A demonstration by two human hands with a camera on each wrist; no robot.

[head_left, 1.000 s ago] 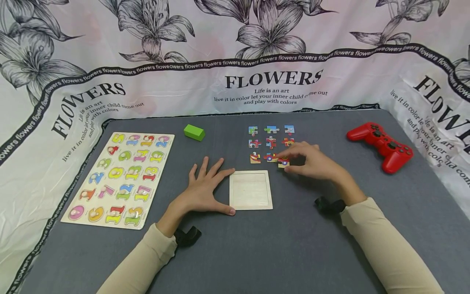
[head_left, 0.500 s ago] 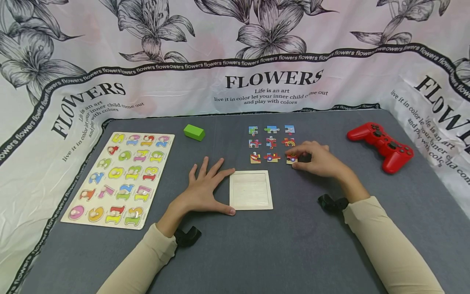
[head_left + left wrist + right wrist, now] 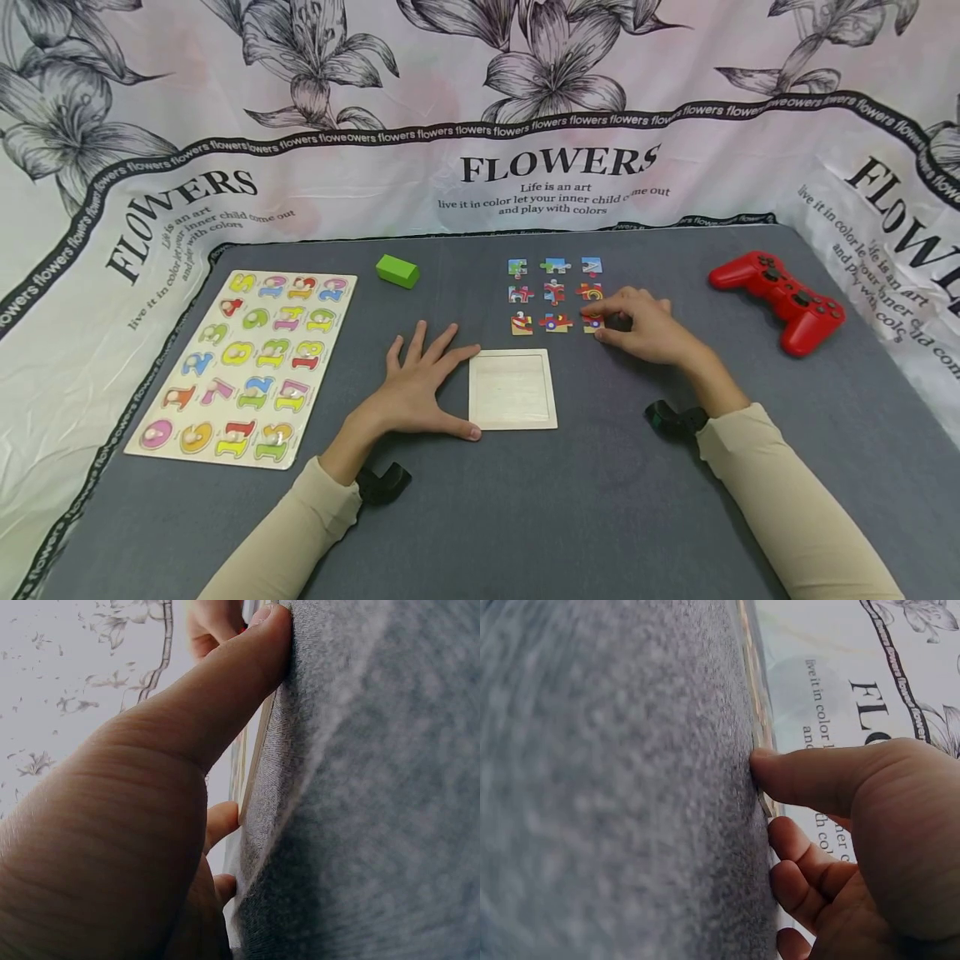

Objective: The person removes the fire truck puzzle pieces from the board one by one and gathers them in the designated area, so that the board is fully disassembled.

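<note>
My left hand [image 3: 416, 393] rests on the table with fingers spread, its thumb and index fingertip at the left corners of a square wooden puzzle tray [image 3: 512, 389]. In the left wrist view the thumb [image 3: 240, 671] lies along the tray's edge. My right hand [image 3: 647, 327] pinches a jigsaw piece [image 3: 592, 326] between thumb and index finger, at the lower right of a three-by-three layout. Beside it on the left lies a jigsaw piece with a red car part [image 3: 556, 322]; above it is one with a yellow arc [image 3: 590, 291]. In the right wrist view the thumb [image 3: 795, 774] touches down at the cloth.
A number puzzle board [image 3: 247, 367] lies on the left, a green block [image 3: 397, 271] at the back. On the right is a red game controller [image 3: 777, 300]. A white flower-printed sheet [image 3: 360, 183] hangs behind the grey tabletop [image 3: 525, 517].
My right hand has slid the jigsaw piece to the right and slightly away, apart from its neighbour, then a touch back left. The left hand and tray have stayed still.
</note>
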